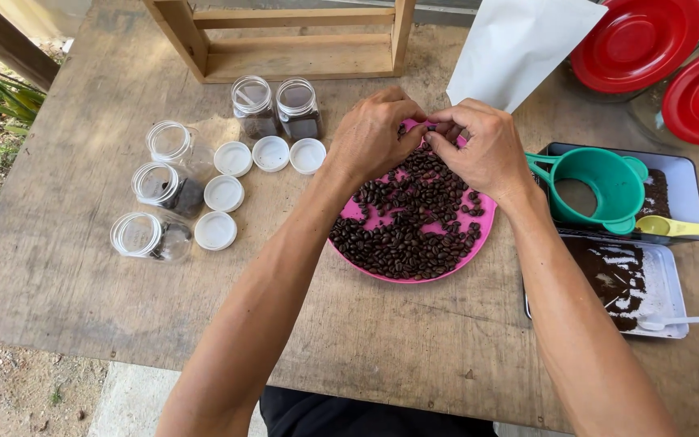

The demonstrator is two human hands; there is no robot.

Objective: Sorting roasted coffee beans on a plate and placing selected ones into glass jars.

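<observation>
A pink plate [485,223] covered with dark roasted coffee beans [410,231] lies on the wooden table [82,267]. Both hands hover over its far edge. My left hand [375,133] and my right hand [485,150] have their fingertips pinched together, meeting above the beans at the plate's far rim. Whatever sits between the fingertips is too small to tell.
Several clear plastic jars [159,186] and white lids [224,193] stand to the left. To the right sit a green funnel [600,186], a yellow spoon [685,228], a tray of ground coffee [665,287], red lids [637,36] and a white pouch [519,44]. A wooden crate [285,48] stands behind.
</observation>
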